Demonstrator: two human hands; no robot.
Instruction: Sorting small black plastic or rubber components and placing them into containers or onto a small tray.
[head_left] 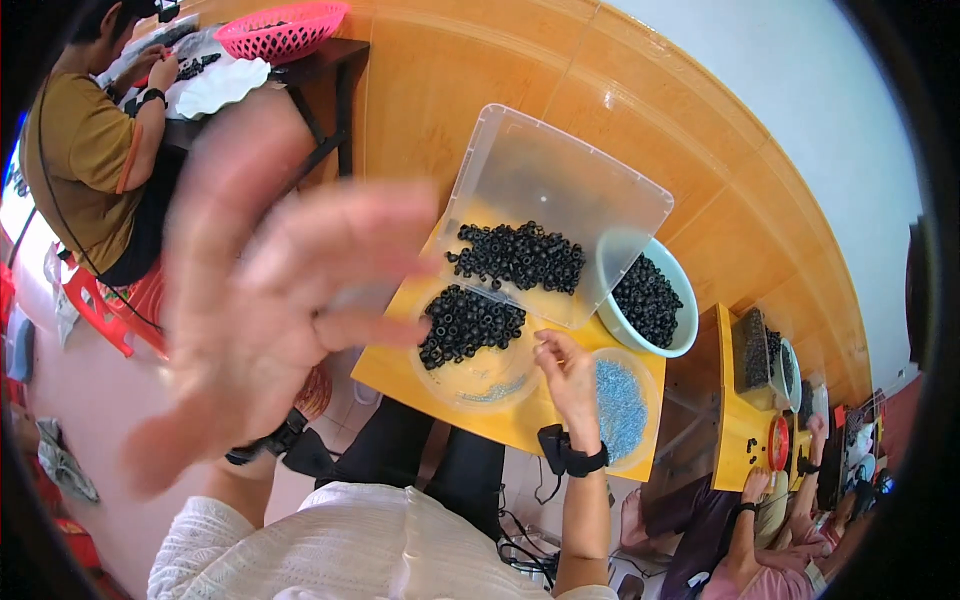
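My left hand [270, 300] is raised close to the camera, blurred, with its fingers spread and nothing seen in it. Over the yellow table [400, 377], my right hand [568, 375] has its fingertips pressed together; whatever they may hold is too small to make out. It is between a clear round bowl [462, 398] with small black ring-shaped parts [470, 328] and another clear bowl [652, 392] full of tiny bluish pieces [620, 408]. Behind them, a clear plastic bin [560, 160] stands tilted, with more black rings [520, 255] inside.
A pale blue bowl [683, 345] of black parts stands at the table's right. On the left, a person [85, 160] works at a dark table with a pink basket [285, 30]. Other people sit at a yellow table [735, 435] on the right. A wooden wall [640, 120] is behind.
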